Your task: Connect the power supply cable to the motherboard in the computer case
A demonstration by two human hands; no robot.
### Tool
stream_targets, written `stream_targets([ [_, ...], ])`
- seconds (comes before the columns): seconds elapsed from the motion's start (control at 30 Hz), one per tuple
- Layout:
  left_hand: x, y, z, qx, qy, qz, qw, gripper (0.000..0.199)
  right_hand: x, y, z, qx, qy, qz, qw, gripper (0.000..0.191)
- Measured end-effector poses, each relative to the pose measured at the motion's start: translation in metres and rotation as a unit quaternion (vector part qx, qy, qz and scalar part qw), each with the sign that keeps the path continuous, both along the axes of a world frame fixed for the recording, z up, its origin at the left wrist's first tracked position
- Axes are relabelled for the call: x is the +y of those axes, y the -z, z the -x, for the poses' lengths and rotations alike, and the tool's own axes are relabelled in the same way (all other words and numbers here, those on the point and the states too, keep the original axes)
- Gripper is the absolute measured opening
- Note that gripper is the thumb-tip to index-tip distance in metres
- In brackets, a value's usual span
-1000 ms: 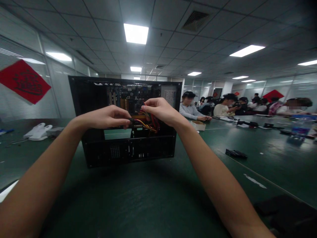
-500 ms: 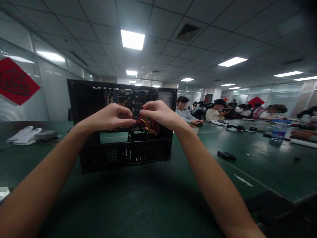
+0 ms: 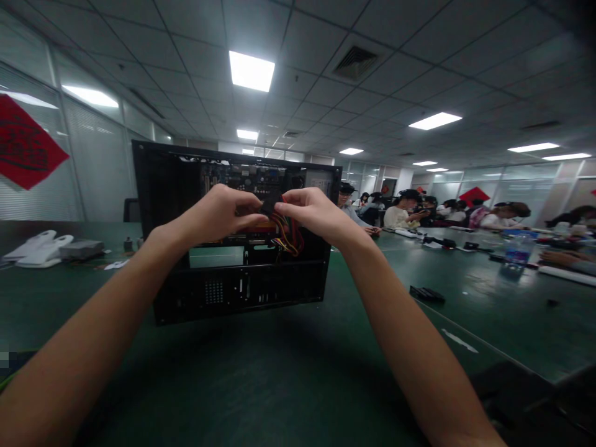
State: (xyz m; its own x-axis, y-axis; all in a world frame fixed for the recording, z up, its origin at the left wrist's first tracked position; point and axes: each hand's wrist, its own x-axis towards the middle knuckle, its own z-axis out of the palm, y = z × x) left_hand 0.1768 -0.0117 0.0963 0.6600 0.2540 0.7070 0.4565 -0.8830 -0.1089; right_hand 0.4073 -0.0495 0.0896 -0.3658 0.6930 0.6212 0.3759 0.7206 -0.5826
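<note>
Green counter [image 3: 288, 372] fills the foreground; at ten o'clock, a red sign [image 3: 28, 144] bears dark, unreadable characters. Near twelve, the black computer case [image 3: 288, 282] faces its open side here, long axis nine-to-three. The left hand [image 3: 218, 214], fingers narrow, meets a dark connector [image 3: 270, 203], grip unclear; the right hand [image 3: 310, 213] pinches coloured wires [image 3: 292, 237].

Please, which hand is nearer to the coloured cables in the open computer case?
Right. The right hand is at the upper end of the coloured cables; the left hand is farther away, to the left of them.
</note>
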Motion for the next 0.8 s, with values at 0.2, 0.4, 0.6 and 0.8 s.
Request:
stream_targets([
  [0.2,0.006,0.003,-0.001,-0.004,-0.022,-0.079,0.997,0.034,-0.002,0.002,0.002,0.007,-0.030,0.047,0.998,0.022],
  [0.4,0.002,0.001,0.001,0.005,-0.053,-0.102,0.993,0.030,-0.001,0.004,0.006,0.020,-0.059,0.065,0.996,0.016],
  [0.6,0.004,0.003,0.006,0.013,-0.059,-0.115,0.992,0.035,0.001,0.005,0.010,0.011,-0.028,0.093,0.995,0.017],
  [0.8,0.009,0.007,0.010,0.002,-0.038,-0.112,0.993,0.035,-0.001,0.004,0.016,-0.020,0.003,0.065,0.998,0.019],
])
